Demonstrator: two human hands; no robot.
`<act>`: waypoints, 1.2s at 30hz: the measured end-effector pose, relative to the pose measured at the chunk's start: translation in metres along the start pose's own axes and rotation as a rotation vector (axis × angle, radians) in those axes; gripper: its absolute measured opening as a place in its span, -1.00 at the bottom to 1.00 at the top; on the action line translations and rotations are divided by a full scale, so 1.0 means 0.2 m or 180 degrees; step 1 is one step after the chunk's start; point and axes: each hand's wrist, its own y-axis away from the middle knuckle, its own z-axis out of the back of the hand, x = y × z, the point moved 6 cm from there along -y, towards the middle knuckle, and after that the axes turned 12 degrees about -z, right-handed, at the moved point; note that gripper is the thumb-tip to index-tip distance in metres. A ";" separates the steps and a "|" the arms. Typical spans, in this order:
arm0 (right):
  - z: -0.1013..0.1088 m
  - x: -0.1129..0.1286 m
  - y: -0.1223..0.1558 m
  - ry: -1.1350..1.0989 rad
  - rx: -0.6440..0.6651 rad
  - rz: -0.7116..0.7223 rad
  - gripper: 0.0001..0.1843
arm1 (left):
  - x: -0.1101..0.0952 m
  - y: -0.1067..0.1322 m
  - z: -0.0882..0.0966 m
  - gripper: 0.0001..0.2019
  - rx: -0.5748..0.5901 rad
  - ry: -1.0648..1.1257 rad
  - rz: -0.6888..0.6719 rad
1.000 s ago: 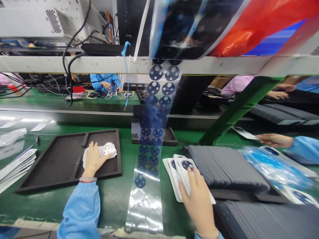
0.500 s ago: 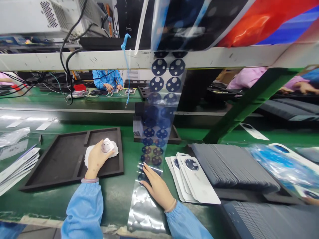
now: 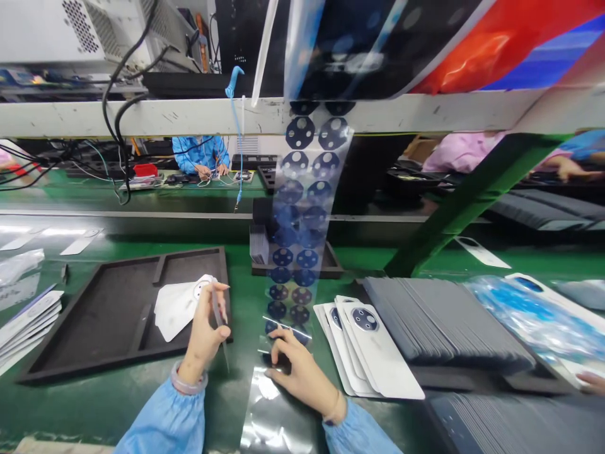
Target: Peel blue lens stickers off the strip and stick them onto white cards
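Observation:
My left hand (image 3: 205, 334) holds a thin phone back cover (image 3: 220, 315), turned nearly edge-on between thumb and fingers. Behind it, more white phone back covers (image 3: 174, 309) lie fanned in the black tray (image 3: 108, 309). A clear film strip (image 3: 265, 416) with rows of dark round stickers (image 3: 282, 256) hangs from the shelf down to the bench. My right hand (image 3: 302, 372) is at its lower part, index finger and thumb curled round a dark round sticker (image 3: 282, 362). The fingers partly hide that sticker, and I cannot tell whether it is off the film.
Several white covers with dark camera rings (image 3: 378, 353) are stacked to the right. Beyond them stand grey panels (image 3: 439, 321) in a black tray. A green post (image 3: 454, 214) slants down from the white shelf beam (image 3: 189, 116). A co-worker in blue (image 3: 201, 154) sits across.
My left hand has lifted a cover from the pile and brought it right, toward the strip. The right hand's fingers, earlier stretched over the film, are now curled.

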 end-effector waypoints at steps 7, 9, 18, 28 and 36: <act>0.21 0.04 -0.11 -0.2109 0.0830 -0.0787 -0.59 | 0.16 0.09 -0.22 -0.51 0.0291 0.0214 0.1325; 0.26 -0.01 -0.14 -0.2548 0.0404 -0.1019 -0.56 | 0.18 0.10 -0.24 -0.52 0.0192 0.0181 0.1404; 0.21 -0.11 -0.11 -0.3214 -0.1187 -0.1054 -0.49 | 0.18 0.22 -0.41 -0.52 0.0444 0.0870 0.1592; 0.20 -0.06 -0.08 -0.2530 -0.1203 -0.0851 -0.54 | 0.17 0.25 -0.42 -0.63 0.0695 0.0832 0.1428; 0.19 -0.05 -0.08 -0.2528 -0.1109 -0.0814 -0.54 | 0.15 0.24 -0.43 -0.67 0.0940 0.0713 0.1257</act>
